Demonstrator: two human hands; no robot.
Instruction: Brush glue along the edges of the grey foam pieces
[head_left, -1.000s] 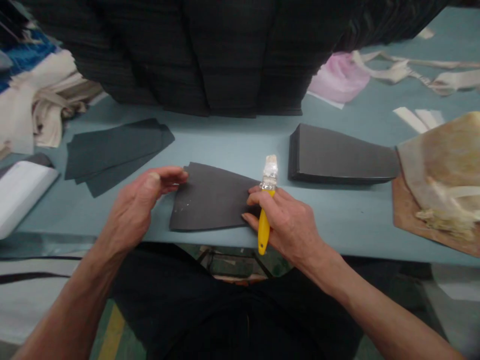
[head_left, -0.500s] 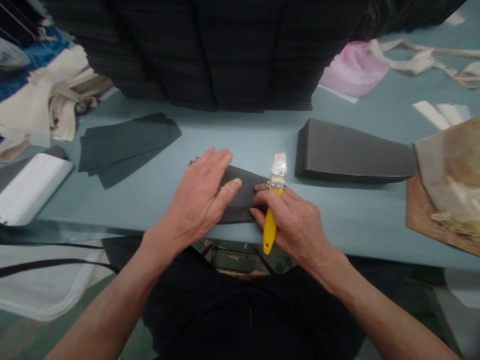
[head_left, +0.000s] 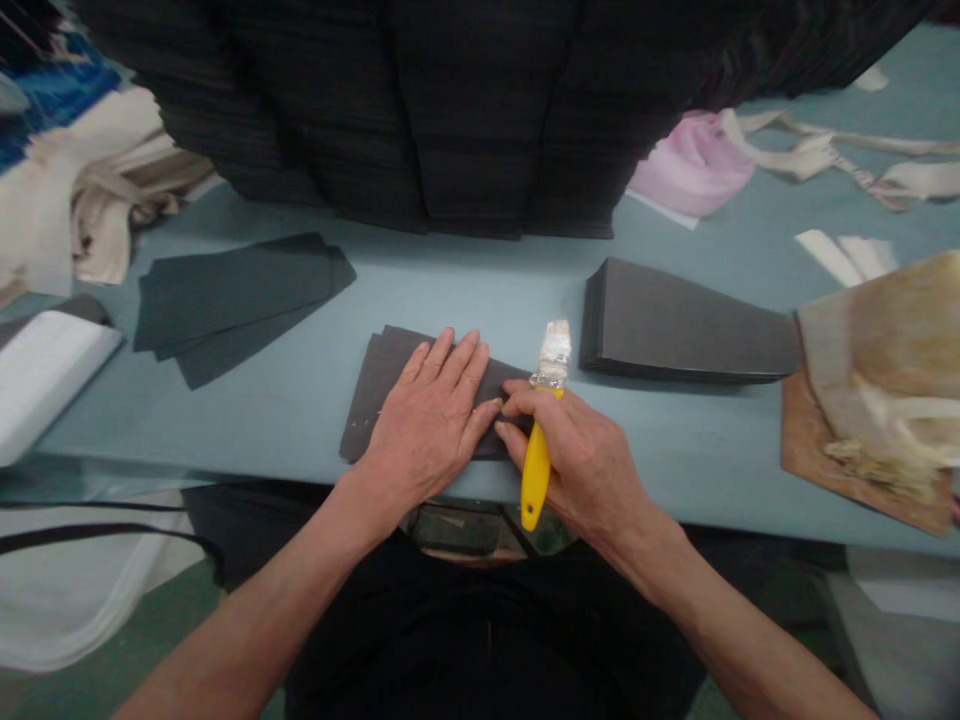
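Flat on a dark grey tapered panel (head_left: 369, 385) lies my left hand (head_left: 429, 415), its fingers stretched out toward the far side. The panel rests near the table's front edge, with another sheet's edge showing under it. My right hand (head_left: 574, 440) grips a yellow-handled paintbrush (head_left: 536, 470), its whitish, crusted bristles pointing away from me. The right thumb and fingertips also touch the panel's right end, close to the left thumb. A neat stack of similar dark panels (head_left: 686, 315) stands to the right. Several loose dark pieces (head_left: 232, 295) overlap at the left.
Tall dark stacks (head_left: 420, 130) wall off the back of the table (head_left: 457, 285). A glue-stained container (head_left: 885, 350) sits on a brown board (head_left: 814, 440) at the right. Pink cloth (head_left: 697, 165) and pale strips lie behind. Beige fabric (head_left: 105, 190) and a white block (head_left: 52, 375) occupy the left.
My left hand has slid right across the panel toward my right hand, uncovering the panel's left end. The right hand keeps the paintbrush in nearly the same place. The view has shifted slightly.
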